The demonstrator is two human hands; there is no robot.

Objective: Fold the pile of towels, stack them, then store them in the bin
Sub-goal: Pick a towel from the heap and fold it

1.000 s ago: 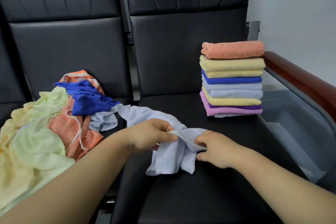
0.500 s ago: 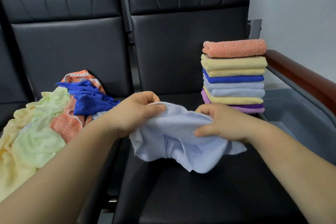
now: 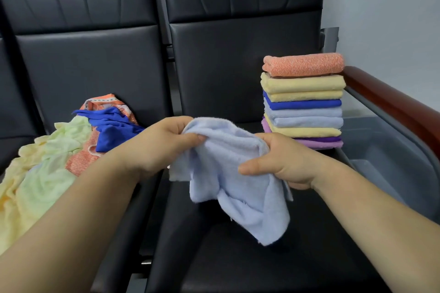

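Pale-blue towel (image 3: 233,173) hangs crumpled between my hands, left hand (image 3: 164,143) and right hand (image 3: 283,162) both pinching its top edge; stack (image 3: 302,102) waits at two o'clock, nearer the right.

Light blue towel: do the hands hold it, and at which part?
Yes. The left hand and the right hand each pinch the light blue towel along its bunched upper edge; the rest hangs loose.

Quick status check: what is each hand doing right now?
Left hand: closed, pinching the light blue towel at its top edge.
Right hand: closed on the same towel.
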